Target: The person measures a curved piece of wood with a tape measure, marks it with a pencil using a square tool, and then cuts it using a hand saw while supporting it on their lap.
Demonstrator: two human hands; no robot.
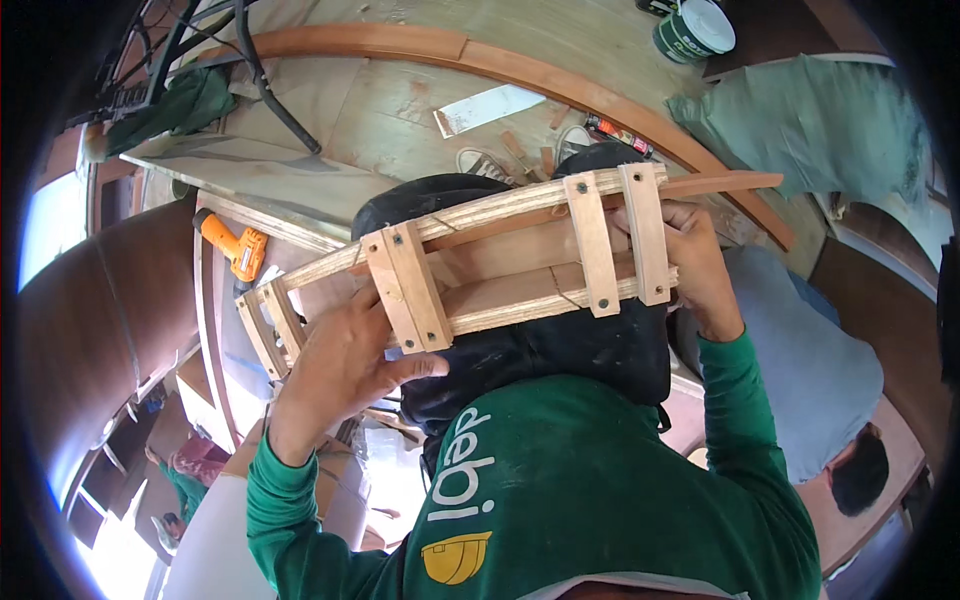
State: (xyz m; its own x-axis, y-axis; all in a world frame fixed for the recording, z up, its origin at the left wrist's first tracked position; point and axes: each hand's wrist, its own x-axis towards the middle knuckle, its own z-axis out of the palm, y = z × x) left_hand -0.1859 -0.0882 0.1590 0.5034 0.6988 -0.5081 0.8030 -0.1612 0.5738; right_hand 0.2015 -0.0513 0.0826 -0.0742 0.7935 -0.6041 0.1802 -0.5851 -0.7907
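A long, ladder-like wooden frame (500, 318) lies across my lap: two plywood rails joined by short, screwed-on crosspieces. A thin reddish wood strip (725, 183) runs along its far rail, and its tip sticks out past the right end. My left hand (335, 370) grips the near rail left of the middle crosspieces; its fingers go down inside the frame and are partly hidden, its thumb points right. At the right end, my right hand (692, 255) is closed round the frame, fingers passing behind the last crosspiece.
An orange-and-black cordless drill (238, 247) lies at left. Ahead on the floor are a curved wood strip (600, 95), a white board piece (488, 110) and a paint bucket (695, 32). Close on my right a person (815, 350) bends down; another person (188, 480) is far left.
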